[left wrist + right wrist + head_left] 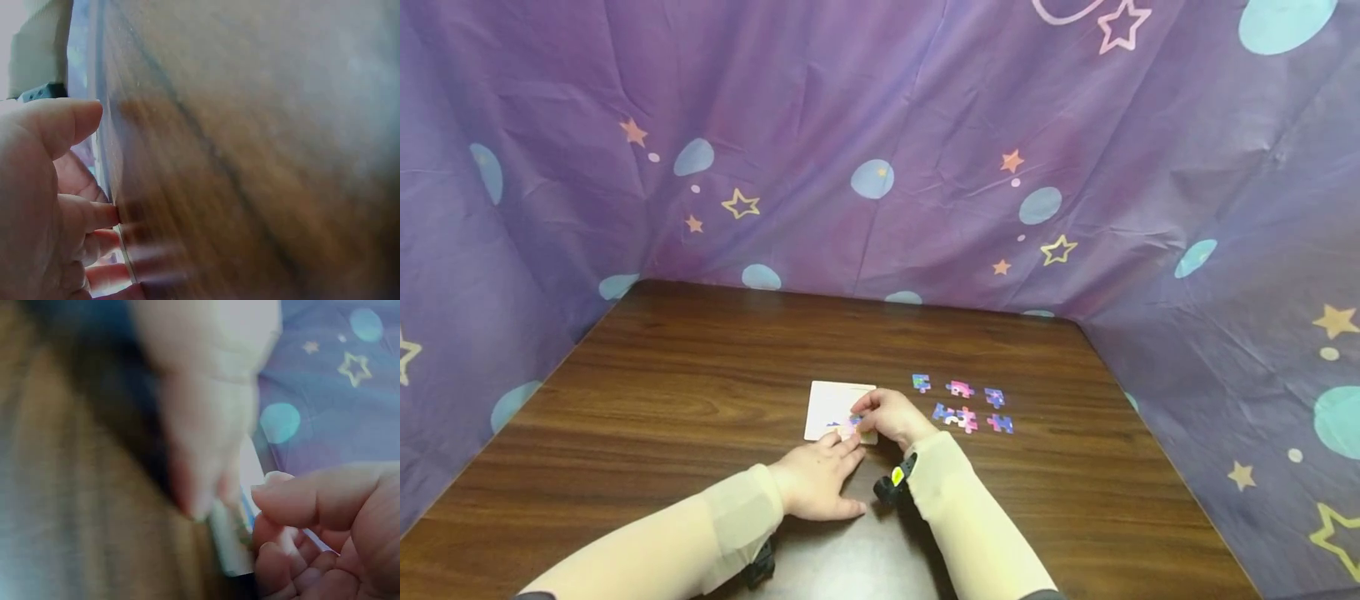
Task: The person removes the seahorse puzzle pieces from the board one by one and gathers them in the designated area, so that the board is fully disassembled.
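A white square puzzle board (835, 398) lies on the table with a few colourful puzzle pieces near its front edge. My left hand (820, 481) rests palm down, its fingertips touching the board's near edge and its thumb spread to the right. In the left wrist view, the fingers (103, 214) reach straight over the board's edge. From the right, my right hand (897, 417) bends over the board, thumb and fingers pinching a puzzle piece (855, 422) low on its right side. The right wrist view shows curled fingers (294, 556); the piece is mostly hidden there.
Several loose jigsaw pieces lie right of the board in two rough rows, among them a pink one (959, 389) and a blue one (994, 397). The brown wooden table (700, 375) is bounded by a purple star-patterned cloth (820, 167).
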### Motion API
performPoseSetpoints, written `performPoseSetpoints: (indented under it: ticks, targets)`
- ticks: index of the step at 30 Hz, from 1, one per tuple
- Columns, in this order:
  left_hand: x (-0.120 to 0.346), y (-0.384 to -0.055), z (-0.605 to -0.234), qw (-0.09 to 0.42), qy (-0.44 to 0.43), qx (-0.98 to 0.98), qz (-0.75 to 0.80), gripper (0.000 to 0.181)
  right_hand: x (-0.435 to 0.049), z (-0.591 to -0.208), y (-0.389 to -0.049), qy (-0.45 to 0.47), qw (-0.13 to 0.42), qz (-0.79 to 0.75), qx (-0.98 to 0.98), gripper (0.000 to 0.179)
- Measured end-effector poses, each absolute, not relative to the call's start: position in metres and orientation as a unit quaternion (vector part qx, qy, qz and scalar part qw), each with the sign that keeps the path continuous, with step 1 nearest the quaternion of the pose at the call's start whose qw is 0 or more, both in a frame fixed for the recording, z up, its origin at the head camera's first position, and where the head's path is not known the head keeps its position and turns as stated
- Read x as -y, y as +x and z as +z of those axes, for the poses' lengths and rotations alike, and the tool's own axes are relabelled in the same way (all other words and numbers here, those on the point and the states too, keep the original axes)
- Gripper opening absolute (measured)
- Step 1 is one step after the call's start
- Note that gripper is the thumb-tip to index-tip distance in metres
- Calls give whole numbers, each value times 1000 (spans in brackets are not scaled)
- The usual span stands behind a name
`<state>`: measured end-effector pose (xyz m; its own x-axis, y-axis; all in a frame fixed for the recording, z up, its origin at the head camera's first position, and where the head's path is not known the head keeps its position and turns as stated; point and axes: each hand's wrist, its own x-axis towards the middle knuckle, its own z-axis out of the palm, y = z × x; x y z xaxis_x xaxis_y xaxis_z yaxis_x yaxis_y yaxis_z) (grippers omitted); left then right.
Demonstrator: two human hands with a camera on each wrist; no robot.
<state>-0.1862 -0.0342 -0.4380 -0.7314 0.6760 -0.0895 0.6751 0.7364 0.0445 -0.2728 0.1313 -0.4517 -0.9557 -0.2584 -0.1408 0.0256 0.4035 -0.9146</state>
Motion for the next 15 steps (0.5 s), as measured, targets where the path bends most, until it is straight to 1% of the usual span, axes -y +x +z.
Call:
performPoseSetpoints:
  ticks: [5,8,15]
  targets:
    - [38,-186,-435,65,361,-930,19,78,-129,-452,-269,-74,110,-512,-849,23]
    - [39,-187,-433,69,364,-928,26,77,-128,-453,-269,-74,115,-509,-850,25]
    - [36,-186,-437,55,369,-927,28,77,-127,-452,-271,-93,167,-476,-859,32]
